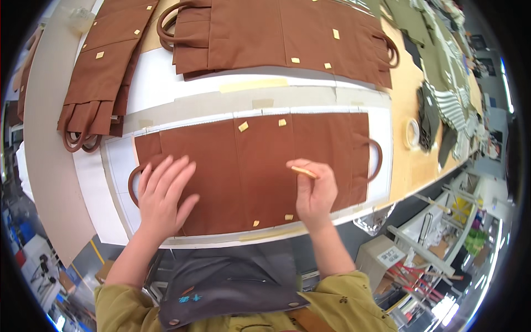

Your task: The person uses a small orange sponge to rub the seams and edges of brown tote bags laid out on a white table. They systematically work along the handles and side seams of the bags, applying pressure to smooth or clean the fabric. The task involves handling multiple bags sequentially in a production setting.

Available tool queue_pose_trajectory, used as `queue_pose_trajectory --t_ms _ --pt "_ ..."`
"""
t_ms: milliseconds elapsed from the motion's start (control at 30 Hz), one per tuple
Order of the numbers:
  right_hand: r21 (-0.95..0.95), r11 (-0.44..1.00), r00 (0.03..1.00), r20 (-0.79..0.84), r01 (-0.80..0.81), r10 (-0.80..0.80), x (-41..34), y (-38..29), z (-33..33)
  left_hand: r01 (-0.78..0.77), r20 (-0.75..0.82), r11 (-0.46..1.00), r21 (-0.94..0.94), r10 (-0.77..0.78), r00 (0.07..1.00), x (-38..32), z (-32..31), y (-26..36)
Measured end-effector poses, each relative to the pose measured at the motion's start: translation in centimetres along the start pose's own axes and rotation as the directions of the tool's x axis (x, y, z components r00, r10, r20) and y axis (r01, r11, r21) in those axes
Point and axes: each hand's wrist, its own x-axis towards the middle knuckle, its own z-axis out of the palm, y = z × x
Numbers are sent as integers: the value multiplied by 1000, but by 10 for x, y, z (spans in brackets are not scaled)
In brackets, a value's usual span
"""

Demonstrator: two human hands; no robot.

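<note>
A brown bag panel [265, 170], of fabric or leather, lies flat before me with a tubular loop handle [376, 159] at its right end and another [132, 186] at its left. Small pieces of yellow tape [243, 126] sit along its long edges. Beneath it is a white marked template board [379, 124]. My left hand [166, 195] is spread over the panel's left end, beside the handle; whether it presses down I cannot tell. Above the right half, my right hand [316, 189] pinches a thin pale-yellow piece [304, 172], possibly tailor's chalk.
More brown bag panels with handles lie beyond [249, 37] and at far left [99, 74]. To the right are a tape roll [411, 133] and heaped olive garments [448, 74]. A cardboard box [379, 259] stands below the table's right edge.
</note>
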Motion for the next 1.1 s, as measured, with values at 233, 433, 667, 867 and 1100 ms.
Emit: queue_pose_trajectory --t_ms 233,433,667,867,1100 --pt "-92 966 919 341 240 -196 89 67 -21 219 -67 971 -95 -225 972 84 34 11" --pt "-79 973 830 540 217 -141 95 87 -26 180 -115 960 -214 -207 971 105 40 0" --pt "-120 954 773 617 276 -146 84 84 -26 237 -68 909 -343 -275 959 120 44 -6" --pt "-157 946 774 620 284 -129 85 82 -21 318 -35 879 -355 -353 935 124 46 -4" --pt "-172 941 794 592 291 -138 88 80 -16 305 -85 897 -320 -347 934 124 49 -4"
